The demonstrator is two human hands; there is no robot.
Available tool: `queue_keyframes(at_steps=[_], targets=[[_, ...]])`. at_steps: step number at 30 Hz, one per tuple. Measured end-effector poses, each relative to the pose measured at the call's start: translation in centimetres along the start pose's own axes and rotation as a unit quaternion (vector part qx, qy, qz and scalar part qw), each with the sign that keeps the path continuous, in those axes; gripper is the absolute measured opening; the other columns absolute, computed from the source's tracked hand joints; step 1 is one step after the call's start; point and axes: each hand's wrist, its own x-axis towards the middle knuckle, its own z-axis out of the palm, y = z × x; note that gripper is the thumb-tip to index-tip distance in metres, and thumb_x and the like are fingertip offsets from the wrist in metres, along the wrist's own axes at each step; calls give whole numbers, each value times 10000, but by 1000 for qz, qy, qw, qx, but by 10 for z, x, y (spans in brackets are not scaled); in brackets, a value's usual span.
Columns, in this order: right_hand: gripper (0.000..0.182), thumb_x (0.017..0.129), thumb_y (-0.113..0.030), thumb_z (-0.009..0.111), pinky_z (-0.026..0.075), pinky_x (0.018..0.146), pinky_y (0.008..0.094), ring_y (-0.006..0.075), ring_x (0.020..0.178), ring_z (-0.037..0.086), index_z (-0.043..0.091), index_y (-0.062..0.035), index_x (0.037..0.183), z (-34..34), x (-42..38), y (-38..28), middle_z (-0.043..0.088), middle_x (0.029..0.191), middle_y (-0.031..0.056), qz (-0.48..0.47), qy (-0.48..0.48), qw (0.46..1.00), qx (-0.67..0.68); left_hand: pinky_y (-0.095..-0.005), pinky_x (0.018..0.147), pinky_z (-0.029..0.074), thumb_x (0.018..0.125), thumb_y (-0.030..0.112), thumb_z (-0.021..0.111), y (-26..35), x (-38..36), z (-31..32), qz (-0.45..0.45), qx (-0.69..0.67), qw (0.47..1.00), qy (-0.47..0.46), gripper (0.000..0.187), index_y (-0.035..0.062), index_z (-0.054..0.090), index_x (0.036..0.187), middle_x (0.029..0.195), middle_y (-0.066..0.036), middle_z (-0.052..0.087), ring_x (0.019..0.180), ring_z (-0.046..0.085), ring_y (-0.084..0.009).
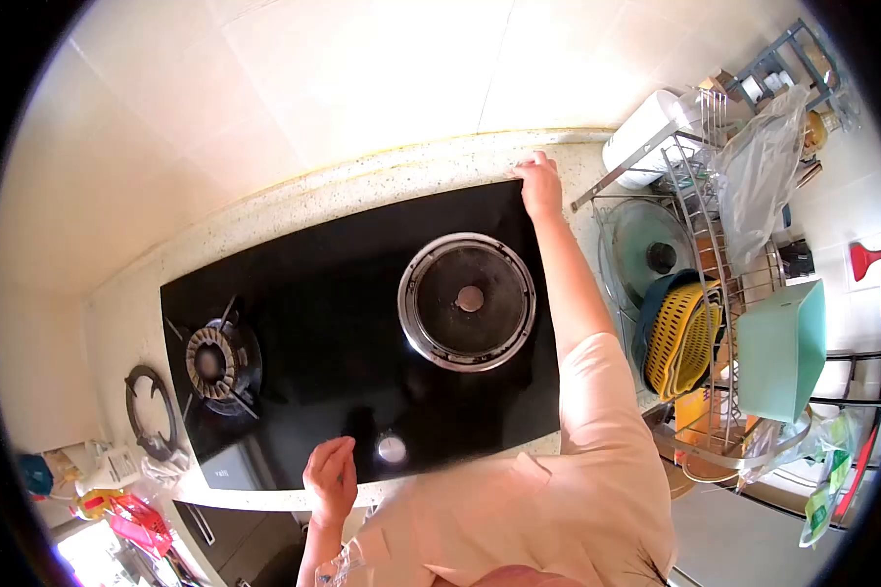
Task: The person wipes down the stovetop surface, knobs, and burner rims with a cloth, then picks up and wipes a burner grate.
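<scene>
my right hand [540, 183] presses flat on the stove [343, 323] far corner, left hand [331, 476] fingers curled by its knob [392, 449], which i might bump on.

A glossy black glass two-burner gas hob [343, 333] fills the middle of a speckled pale stone counter [362, 186], with the right hand [540, 184] stretched to the hob's far corner at one o'clock and the left hand [332, 479] resting fingers-curled on its near edge at six o'clock, just beside a small silver control knob [392, 449]. A round steel-ringed burner [469, 299] sits right of centre, a smaller brass-crowned burner [221, 360] lies at nine o'clock, and a loose black iron pan support [150, 411] rests on the counter beyond it. At three o'clock a chrome wire dish rack [700, 254] holds a yellow slotted plastic basket [683, 338] and a mint-green plastic tub [781, 347].
</scene>
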Motion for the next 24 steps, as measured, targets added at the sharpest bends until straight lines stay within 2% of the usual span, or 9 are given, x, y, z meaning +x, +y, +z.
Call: queue_keyframes(at_steps=[2,3,5,12,15,19,20,23,24], targets=[[117,812,-135,591,495,793,369,286,947,578,685,-79,854,10,6,28,613,963,104,65,-7,994,82,-332,670,516,742,-74,612,-3,-3,3,-4,1,1000,-3,180,10,662,893,901,-123,644,779,634,-284],[108,792,-122,605,497,775,377,298,902,601,682,-61,835,12,6,41,631,912,124,-12,-4,999,38,-334,668,516,740,-75,611,-3,-2,4,-1,0,1000,-13,180,10,661,891,903,-122,644,780,634,-283],[101,760,-120,629,496,746,382,320,845,611,678,-39,795,13,-11,53,636,867,155,-54,48,997,37,-337,666,514,737,-76,611,0,-3,5,-2,-7,999,-37,180,11,661,886,907,-121,645,782,635,-282],[55,696,-76,634,476,685,416,344,783,604,636,-22,709,-43,-102,51,619,790,159,67,25,996,50,-338,663,515,738,-66,622,11,9,2,67,-41,996,-50,170,12,657,885,886,-119,651,777,637,-292],[36,707,-53,610,473,692,417,344,788,599,635,-28,712,-70,-163,45,611,796,160,54,16,998,-12,-339,674,514,731,-73,624,12,9,-5,77,-59,993,-61,179,7,656,888,891,-130,650,789,635,-297],[80,783,-62,582,477,719,426,352,830,595,620,-19,727,-109,-239,35,611,838,162,148,-69,982,-98,-343,698,512,731,-70,627,12,4,-12,89,-84,990,-73,172,0,657,885,899,-136,650,799,633,-304],[147,827,-124,576,480,721,445,357,827,593,616,-14,739,-111,-257,36,606,842,160,224,-78,959,-155,-343,700,512,733,-67,626,14,5,-14,102,-89,988,-70,166,-3,657,884,900,-138,650,799,633,-304],[162,816,-167,584,482,713,453,353,830,593,613,-28,738,-134,-298,50,604,843,154,180,-181,937,-240,-319,699,516,791,-73,583,16,4,-26,138,-93,982,-92,162,-29,649,932,940,-159,641,819,641,-292],[156,812,-168,578,482,707,453,354,827,594,616,-34,743,-147,-298,38,607,842,154,152,-142,951,-227,-320,699,516,790,-71,584,15,2,-29,140,-94,981,-95,163,-28,649,933,939,-159,640,819,640,-293]])
